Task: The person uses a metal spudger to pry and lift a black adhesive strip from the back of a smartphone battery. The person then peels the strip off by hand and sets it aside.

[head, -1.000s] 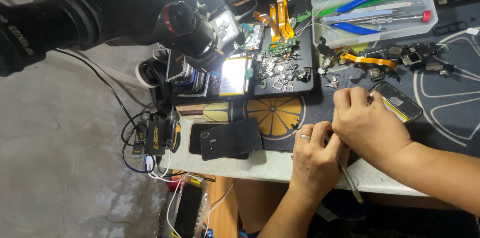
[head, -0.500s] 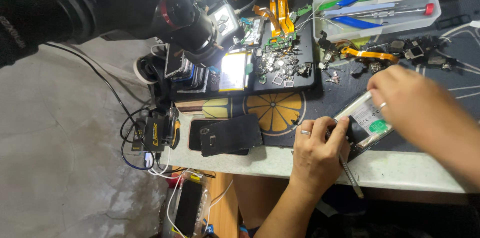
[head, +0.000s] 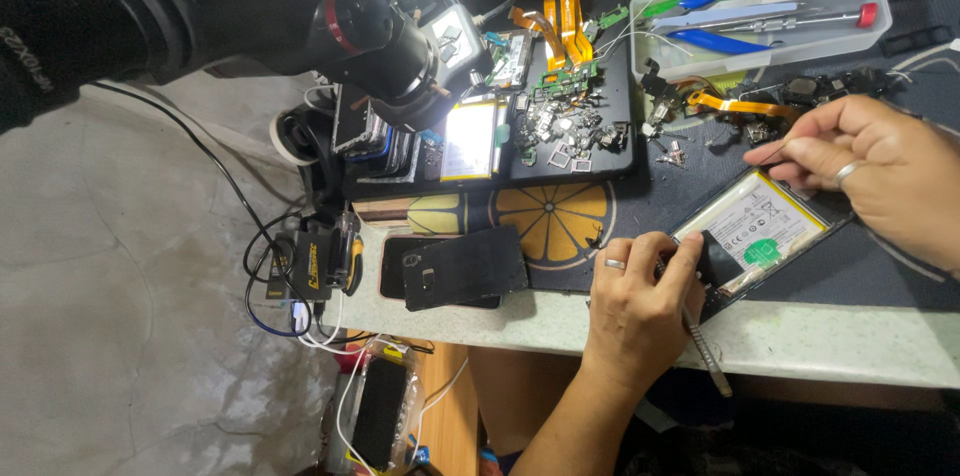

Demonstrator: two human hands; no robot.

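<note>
Head view: your left hand (head: 640, 311) closed around metal tool (head: 706, 356), pinning opened phone (head: 755, 231) at desk (head: 800, 341) edge. Right hand (head: 880, 171) pinches something thin, can't tell what. Risk: tool slips, gouges battery (head: 752, 226); phone slides off edge.

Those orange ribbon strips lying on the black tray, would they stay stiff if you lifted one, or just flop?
The orange ribbon strips would probably flop: they look thin and flat, and one already curves where it lies. They are likely very light, so a nudge could slide them across the black tray. Small green boards at their ends suggest delicate parts, so creasing might damage them.
</note>
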